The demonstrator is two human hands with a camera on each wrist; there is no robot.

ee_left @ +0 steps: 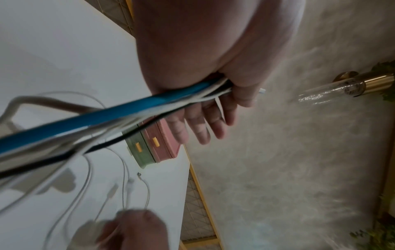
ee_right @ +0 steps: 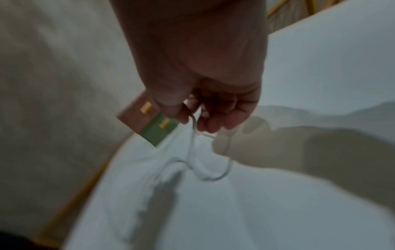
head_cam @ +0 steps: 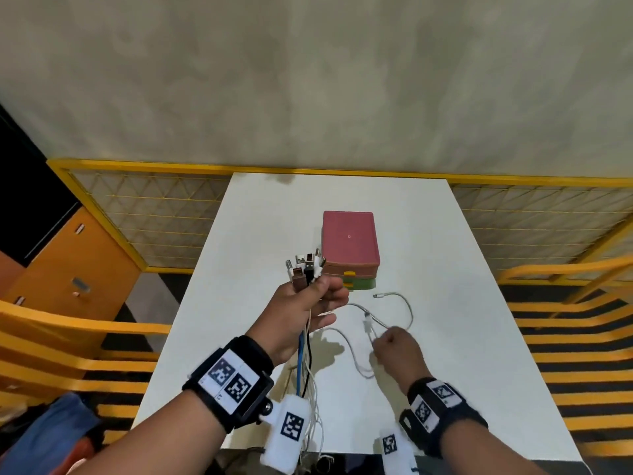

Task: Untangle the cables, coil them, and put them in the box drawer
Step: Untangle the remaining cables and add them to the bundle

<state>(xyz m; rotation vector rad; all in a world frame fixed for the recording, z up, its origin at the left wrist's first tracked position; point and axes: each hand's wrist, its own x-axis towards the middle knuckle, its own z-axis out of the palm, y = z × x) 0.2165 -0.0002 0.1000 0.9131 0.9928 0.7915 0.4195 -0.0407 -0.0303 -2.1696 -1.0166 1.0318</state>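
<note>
My left hand (head_cam: 310, 298) is raised over the white table (head_cam: 462, 303) and grips a bundle of cables (head_cam: 306, 341) just below their plugs (head_cam: 306, 267); blue, black and white strands (ee_left: 119, 111) hang down past my wrist. My right hand (head_cam: 394, 349) is lower, to the right, and pinches a thin white cable (head_cam: 400, 311) that loops across the table. The right wrist view shows that cable (ee_right: 193, 143) between thumb and fingers. The drawer box (head_cam: 349, 248), pink over green with yellow handles, stands shut behind the hands.
A yellow mesh fence (head_cam: 154, 217) runs behind and beside the table. An orange cabinet (head_cam: 68, 269) stands at the left. Yellow railings (head_cam: 565, 337) flank both sides. The table's near edge (head_cam: 342, 455) is by my forearms.
</note>
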